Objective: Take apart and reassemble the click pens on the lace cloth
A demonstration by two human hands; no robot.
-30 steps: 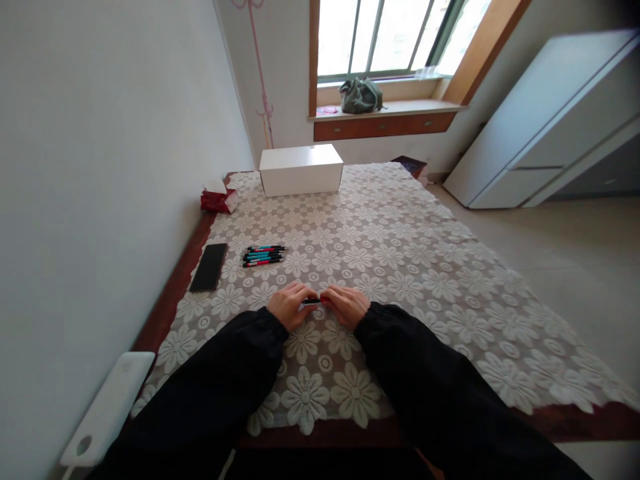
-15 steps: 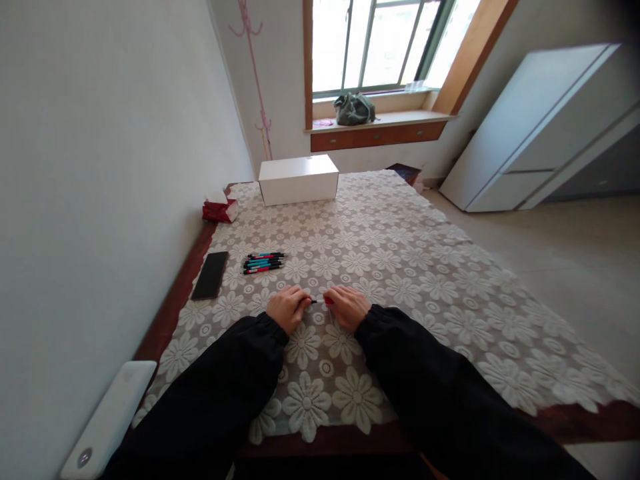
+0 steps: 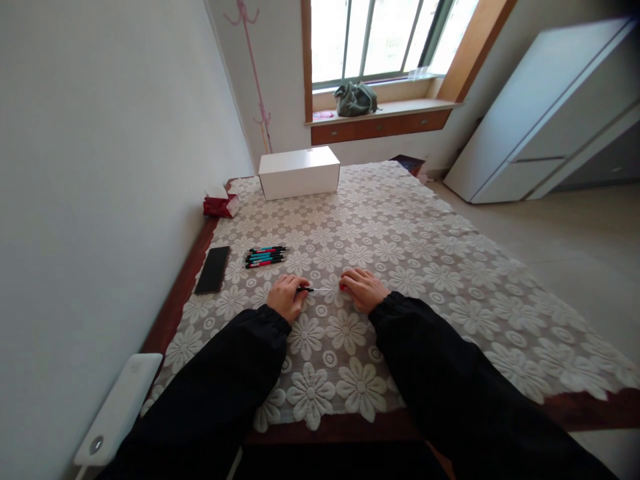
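Note:
Fingers closed, my left hand [image 3: 286, 298] pinches a black pen part [image 3: 307, 289] low over the lace tablecloth. Out of its right end a thin pale refill [image 3: 323, 290] points toward my other hand. My right hand [image 3: 366, 289] is curled round a small red pen barrel [image 3: 343, 287], mostly hidden by the fingers. A gap lies between the refill's tip and the red barrel. Beyond my left hand, several pens [image 3: 265, 257] in black, teal and red lie side by side in a row.
A dark phone [image 3: 213, 270] lies left of the pens. Toward the back stand a white box [image 3: 300, 175] and a red tissue pack [image 3: 220, 205]. A white power strip-like device [image 3: 120, 407] sits at the near left, by the wall. The floral tablecloth [image 3: 425, 320] covers the table.
My right hand has moved right, away from my left hand, with the red barrel. More of the pale refill shows between them. The camera view has tilted slightly downward.

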